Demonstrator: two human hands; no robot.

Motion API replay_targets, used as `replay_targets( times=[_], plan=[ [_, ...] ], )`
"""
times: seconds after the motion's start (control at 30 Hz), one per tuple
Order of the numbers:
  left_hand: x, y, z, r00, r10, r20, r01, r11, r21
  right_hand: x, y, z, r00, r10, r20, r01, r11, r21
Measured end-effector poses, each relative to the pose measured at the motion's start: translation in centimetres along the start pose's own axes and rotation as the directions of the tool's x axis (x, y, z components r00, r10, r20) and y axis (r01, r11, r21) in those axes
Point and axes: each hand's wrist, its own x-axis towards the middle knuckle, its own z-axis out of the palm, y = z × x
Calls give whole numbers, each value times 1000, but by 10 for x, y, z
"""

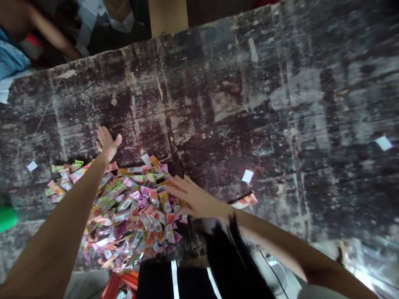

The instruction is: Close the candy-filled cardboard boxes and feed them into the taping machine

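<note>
A heap of small, shiny printed packets in pink, orange, green and purple lies on the worn dark tabletop, close to my body. My left hand is at the far side of the heap, its thumb and fingers spread, holding nothing. At the right edge of the heap is my right hand, with fingers stretched out over or against the outermost packets. Whether it touches them I cannot tell. My left forearm hides part of the heap.
Small white squares lie scattered on the tabletop. A red and white packet is beside my right forearm. A green object stands at the left edge, and a red crate is below. Another person's arm shows beyond the table.
</note>
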Motion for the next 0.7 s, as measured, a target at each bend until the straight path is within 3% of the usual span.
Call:
replay_targets(
  times=[0.03, 0.07, 0.1, 0.13, 0.17, 0.23, 0.27, 0.3, 0.33, 0.4, 0.5, 0.6, 0.7],
  plan=[
    [0, 1, -3, 1000, -11, -8, 11, 1000, 4, -16, -15, 9, 1000, 11, -12, -11, 1000, 1],
    [1, 2, -6, 999, -32, -15, 32, 999, 12, -34, -22, 15, 991, 99, -85, -101, 995, -13],
    [1, 4, -9, 998, -50, -27, 51, 998, 24, -55, -21, 17, 949, 242, -203, -251, 968, -23],
    [1, 7, -10, 997, -57, -43, 58, 998, 33, -79, -14, 18, 852, 396, -342, -427, 904, -16],
    [0, 13, -10, 997, -52, -58, 54, 998, 38, -105, -3, 17, 706, 522, -478, -589, 808, 13],
    [-9, 30, -4, 995, 54, -79, -51, 998, 49, -156, 22, 15, 394, 641, -659, -797, 595, 102],
    [-19, 42, 3, 986, 149, -75, -145, 988, 60, -175, 32, 17, 287, 655, -699, -847, 515, 134],
    [-32, 55, 11, 966, 256, -49, -251, 964, 81, -189, 39, 20, 224, 666, -712, -875, 460, 155],
    [-49, 70, 21, 936, 352, 3, -350, 930, 113, -196, 42, 25, 201, 679, -706, -887, 433, 164],
    [-89, 95, 42, 863, 479, 161, -504, 843, 190, -188, 39, 42, 255, 710, -657, -877, 455, 152],
    [-143, 112, 66, 772, 536, 341, -631, 712, 308, -141, 15, 72, 406, 702, -586, -796, 586, 150],
    [-175, 102, 69, 713, 582, 391, -701, 592, 399, -83, -17, 98, 474, 666, -576, -685, 690, 234],
    [-191, 81, 56, 646, 621, 443, -762, 494, 419, -37, -42, 117, 551, 622, -556, -557, 770, 310]
  ],
)
